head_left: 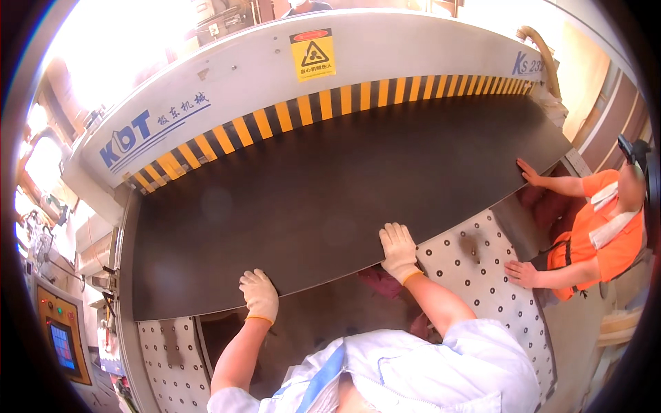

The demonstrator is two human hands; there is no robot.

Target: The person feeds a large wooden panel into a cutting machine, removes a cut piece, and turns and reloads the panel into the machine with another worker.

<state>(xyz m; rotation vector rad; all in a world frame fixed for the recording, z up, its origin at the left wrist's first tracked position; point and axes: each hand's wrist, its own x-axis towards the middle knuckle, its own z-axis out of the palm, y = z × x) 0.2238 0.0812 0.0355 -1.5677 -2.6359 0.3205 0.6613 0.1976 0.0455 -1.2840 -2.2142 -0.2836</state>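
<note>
A large dark board (pixel 323 199) lies flat, its far side running under the black-and-yellow striped edge of a wide panel saw (pixel 413 58). My left hand (pixel 259 296), in a cream knit glove, rests on top of the board's near edge, left of the middle. Further right, my right hand (pixel 399 251) in a matching glove lies on the same edge with its fingers stretched out over the surface. Both palms face down. The undersides of my hands are hidden.
At the right a co-worker in an orange shirt (pixel 599 234) has one hand on the board and the other on a white support table with round dots (pixel 468 268). A similar table (pixel 172 354) stands at the left, near a control panel with a screen (pixel 62 344).
</note>
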